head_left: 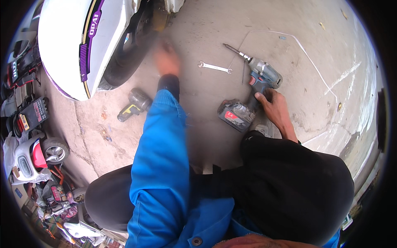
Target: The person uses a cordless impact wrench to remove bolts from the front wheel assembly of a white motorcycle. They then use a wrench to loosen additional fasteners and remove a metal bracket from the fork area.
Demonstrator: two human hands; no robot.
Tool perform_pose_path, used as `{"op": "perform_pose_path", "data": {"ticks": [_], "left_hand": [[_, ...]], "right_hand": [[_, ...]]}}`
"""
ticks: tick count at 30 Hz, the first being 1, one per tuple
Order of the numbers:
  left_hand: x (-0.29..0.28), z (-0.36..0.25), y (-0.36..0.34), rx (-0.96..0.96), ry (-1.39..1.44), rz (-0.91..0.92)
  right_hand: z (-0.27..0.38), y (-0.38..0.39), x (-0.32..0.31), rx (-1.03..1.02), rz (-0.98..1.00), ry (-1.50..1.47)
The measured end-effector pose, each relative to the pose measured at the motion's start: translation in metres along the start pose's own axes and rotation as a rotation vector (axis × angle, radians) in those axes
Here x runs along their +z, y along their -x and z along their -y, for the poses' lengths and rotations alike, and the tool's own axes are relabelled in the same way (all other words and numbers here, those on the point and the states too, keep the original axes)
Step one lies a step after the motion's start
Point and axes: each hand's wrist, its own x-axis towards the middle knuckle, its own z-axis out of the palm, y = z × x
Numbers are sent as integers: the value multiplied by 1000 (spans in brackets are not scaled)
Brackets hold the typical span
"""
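Observation:
My right hand is wrapped round the handle of a grey and black cordless impact driver. A long bit sticks out of its nose to the upper left, and its battery block is at the near left. My left hand is smeared by motion beside the dark scooter wheel, under a white scooter body with purple trim. Its fingers cannot be made out. Between my hands a combination wrench lies on the concrete. A second power tool, black and yellow, lies left of my left forearm.
Several parked scooters and parts line the far left. A thin pale line or cord curves over the floor at the upper right. My bent knees flank the near floor. A white shoe shows behind the battery.

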Motion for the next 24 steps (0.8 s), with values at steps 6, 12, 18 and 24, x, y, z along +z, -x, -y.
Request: {"op": "perform_pose_path", "data": {"ticks": [6,12,18,24], "left_hand": [[22,57,-19,409,-259,-138],[4,34,-22,232,-374,141],[-2,38,-7,234,-347,90],[-35,-32,6,-456,946,407]], "right_hand": [[13,7,-5,-52,11,57],[21,16,-17,-39,73,184],[82,13,-25,-201,79,-25],[141,-49,15,-576,61,-334]]}}
